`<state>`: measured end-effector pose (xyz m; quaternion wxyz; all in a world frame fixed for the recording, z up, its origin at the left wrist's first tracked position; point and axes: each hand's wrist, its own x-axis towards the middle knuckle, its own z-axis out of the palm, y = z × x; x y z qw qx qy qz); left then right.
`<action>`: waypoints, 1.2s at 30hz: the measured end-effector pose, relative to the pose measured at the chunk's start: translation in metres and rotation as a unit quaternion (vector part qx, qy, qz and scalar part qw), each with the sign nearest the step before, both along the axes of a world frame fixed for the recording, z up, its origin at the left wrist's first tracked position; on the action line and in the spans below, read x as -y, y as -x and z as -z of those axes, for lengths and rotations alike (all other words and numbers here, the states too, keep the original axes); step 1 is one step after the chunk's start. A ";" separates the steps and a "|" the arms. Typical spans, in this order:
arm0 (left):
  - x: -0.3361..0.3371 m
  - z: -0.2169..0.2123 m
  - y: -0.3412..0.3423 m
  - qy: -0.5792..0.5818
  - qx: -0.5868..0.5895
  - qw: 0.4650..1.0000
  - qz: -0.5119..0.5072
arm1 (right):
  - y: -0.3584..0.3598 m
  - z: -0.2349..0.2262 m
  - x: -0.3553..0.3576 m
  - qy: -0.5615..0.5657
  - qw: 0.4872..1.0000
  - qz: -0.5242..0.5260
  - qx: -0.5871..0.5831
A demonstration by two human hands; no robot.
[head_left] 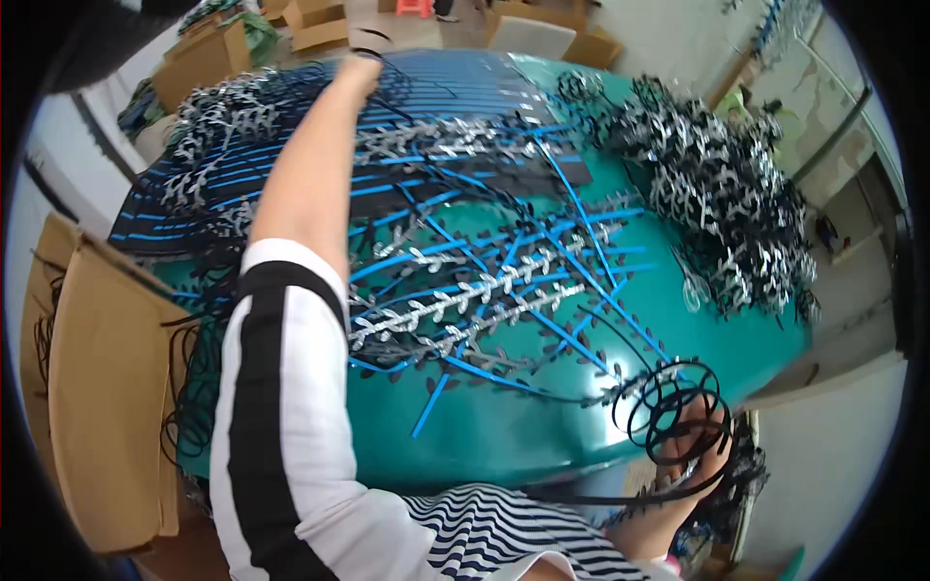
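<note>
My left arm stretches to the far edge of the table, and my left hand is small and blurred there. Thin black strips curl around its fingers, which look closed on them. At the near right corner, my right hand is closed on a loosely coiled black strip. One length of that strip trails left along the table's front edge. Between the hands, silver leaf-vine trims and black leafy trims lie crossed with bright blue strips on the green tabletop.
A large heap of black and silver leaf trim covers the right of the table. Another pile lies at the far left on dark sheets with blue stripes. An open cardboard box stands at the left. More boxes lie beyond the table.
</note>
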<state>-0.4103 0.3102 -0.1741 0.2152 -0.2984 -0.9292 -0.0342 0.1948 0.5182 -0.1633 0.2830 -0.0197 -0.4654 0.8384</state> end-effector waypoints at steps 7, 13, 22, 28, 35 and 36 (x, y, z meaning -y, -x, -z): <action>0.011 -0.039 0.008 -0.097 0.035 0.988 -0.118 | 0.037 -0.021 0.031 0.045 0.982 0.105 0.151; 0.013 -0.055 -0.030 -0.167 -0.008 0.986 -0.026 | 0.036 -0.008 0.035 -0.011 0.996 0.078 0.039; -0.038 -0.099 -0.406 -0.175 0.471 0.730 0.463 | 0.017 -0.030 0.067 -0.193 0.975 0.103 0.026; -0.010 -0.087 -0.434 -0.274 0.391 0.761 0.438 | 0.003 -0.039 0.069 -0.467 0.860 0.204 -0.011; 0.010 -0.074 -0.445 -0.418 0.404 0.669 0.462 | -0.010 -0.042 0.075 -0.448 0.874 0.179 -0.055; 0.011 -0.073 -0.445 -0.473 0.407 0.632 0.459 | -0.014 -0.044 0.078 -0.413 0.892 0.176 -0.051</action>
